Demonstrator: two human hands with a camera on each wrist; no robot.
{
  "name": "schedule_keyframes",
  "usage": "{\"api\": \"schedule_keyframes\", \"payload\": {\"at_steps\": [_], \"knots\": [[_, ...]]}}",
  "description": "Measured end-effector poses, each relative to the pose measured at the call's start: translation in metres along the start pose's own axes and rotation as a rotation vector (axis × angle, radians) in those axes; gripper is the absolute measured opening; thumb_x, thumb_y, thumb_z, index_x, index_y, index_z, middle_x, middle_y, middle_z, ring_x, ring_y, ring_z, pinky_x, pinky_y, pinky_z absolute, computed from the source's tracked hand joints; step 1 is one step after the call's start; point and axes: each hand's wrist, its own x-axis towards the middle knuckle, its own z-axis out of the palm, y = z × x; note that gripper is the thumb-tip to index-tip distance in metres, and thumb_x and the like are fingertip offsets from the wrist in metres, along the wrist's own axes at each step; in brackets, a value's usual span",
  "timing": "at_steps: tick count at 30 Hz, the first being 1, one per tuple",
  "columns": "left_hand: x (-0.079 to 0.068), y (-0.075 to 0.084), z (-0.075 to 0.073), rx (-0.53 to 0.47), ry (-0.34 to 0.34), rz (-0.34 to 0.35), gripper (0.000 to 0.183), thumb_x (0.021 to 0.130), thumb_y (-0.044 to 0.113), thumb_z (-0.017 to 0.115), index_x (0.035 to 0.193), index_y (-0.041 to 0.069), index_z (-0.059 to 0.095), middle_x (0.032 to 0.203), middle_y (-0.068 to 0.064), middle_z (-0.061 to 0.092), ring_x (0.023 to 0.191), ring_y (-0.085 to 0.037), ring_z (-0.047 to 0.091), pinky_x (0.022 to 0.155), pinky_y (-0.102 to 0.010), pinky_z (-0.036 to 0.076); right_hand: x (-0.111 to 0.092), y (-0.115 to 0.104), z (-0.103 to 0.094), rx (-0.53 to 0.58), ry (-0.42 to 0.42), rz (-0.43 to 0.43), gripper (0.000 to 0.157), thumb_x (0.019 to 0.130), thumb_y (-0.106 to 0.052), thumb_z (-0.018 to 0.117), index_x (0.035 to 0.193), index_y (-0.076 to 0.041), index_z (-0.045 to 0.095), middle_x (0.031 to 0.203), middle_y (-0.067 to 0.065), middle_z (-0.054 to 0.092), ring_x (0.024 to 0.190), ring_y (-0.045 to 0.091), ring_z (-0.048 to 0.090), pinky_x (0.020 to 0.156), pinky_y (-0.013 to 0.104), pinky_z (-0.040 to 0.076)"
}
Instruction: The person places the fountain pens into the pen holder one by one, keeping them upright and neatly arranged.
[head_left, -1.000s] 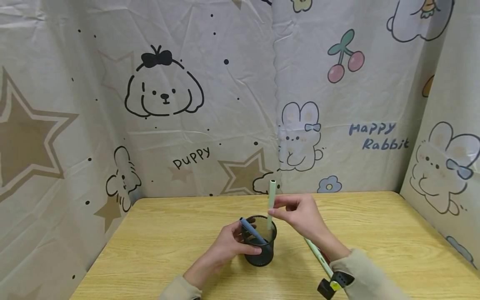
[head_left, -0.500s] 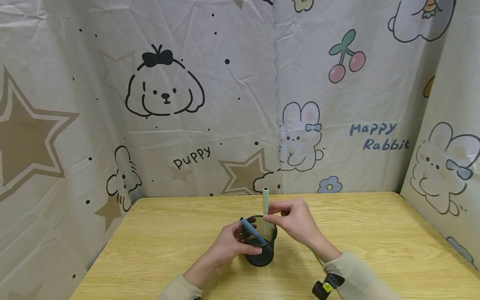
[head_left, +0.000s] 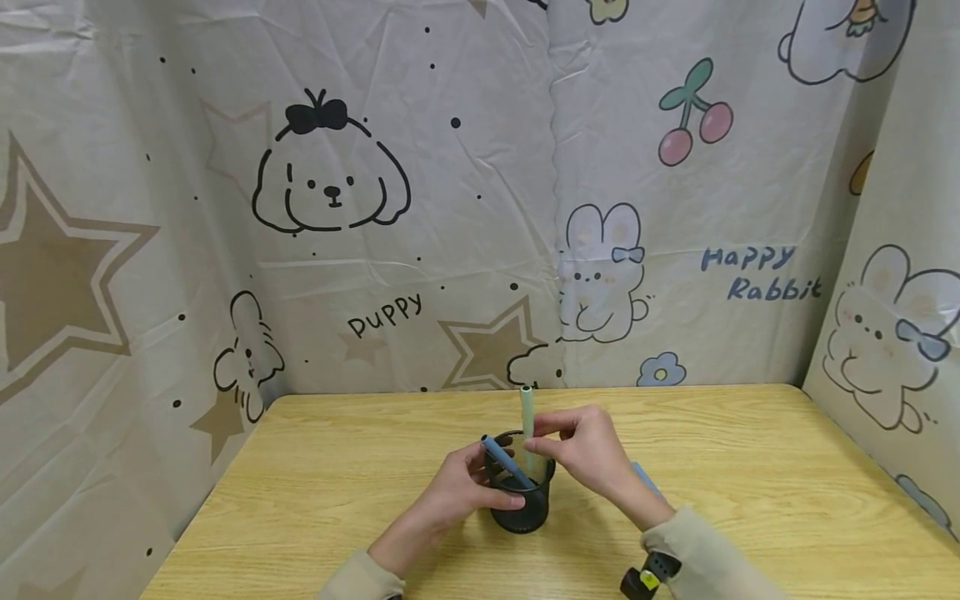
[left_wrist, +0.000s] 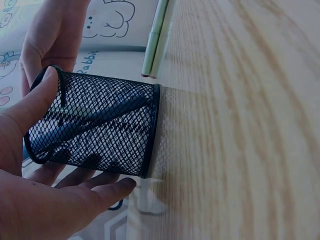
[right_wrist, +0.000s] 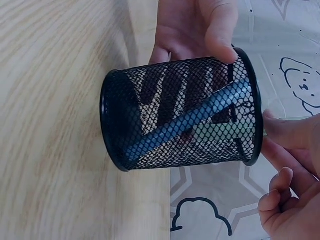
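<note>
A black mesh pen holder (head_left: 525, 515) stands on the table, and my left hand (head_left: 456, 490) grips its side with the thumb near the rim. Inside it a blue pen (head_left: 507, 462) leans diagonally, its upper end past the rim. Thumb and fingers of my right hand (head_left: 588, 448) pinch a light green pen (head_left: 527, 407) held upright at the rim. Through the mesh in the right wrist view, the green pen's lower part (right_wrist: 220, 131) shows inside the holder, its end short of the base.
Two green pens (left_wrist: 156, 42) lie side by side on the wooden table (head_left: 322, 467), seen in the left wrist view. A blue stick-like thing (head_left: 646, 478) is partly hidden behind my right forearm. A printed curtain (head_left: 450, 208) hangs behind the table.
My right hand has moved left and down, lowering the green pen further into the pen holder. The left hand and the holder have stayed in place.
</note>
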Motion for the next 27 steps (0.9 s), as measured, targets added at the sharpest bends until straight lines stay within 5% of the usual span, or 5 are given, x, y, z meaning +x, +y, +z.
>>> {"api": "schedule_keyframes", "payload": {"at_steps": [22, 27], "knots": [[0.002, -0.001, 0.000, 0.000, 0.004, -0.001, 0.064, 0.080, 0.004, 0.092, 0.137, 0.003, 0.064, 0.131, -0.011, 0.068, 0.124, -0.035, 0.064, 0.103, -0.046, 0.054, -0.001, 0.004, 0.011, -0.071, 0.021, -0.035, 0.021, 0.083, -0.011, 0.091, 0.103, -0.010, 0.085, 0.085, -0.006, 0.078, 0.056, 0.011, 0.045, 0.051, 0.022, 0.033], [0.001, -0.001, 0.000, 0.003, 0.006, 0.008, 0.075, 0.079, 0.002, 0.092, 0.147, 0.000, 0.058, 0.138, -0.018, 0.064, 0.127, -0.035, 0.062, 0.103, -0.046, 0.054, -0.003, 0.000, 0.000, -0.057, 0.058, -0.016, 0.018, 0.084, -0.013, 0.091, 0.100, -0.011, 0.085, 0.083, -0.008, 0.077, 0.055, 0.011, 0.044, 0.051, 0.022, 0.032]]}}
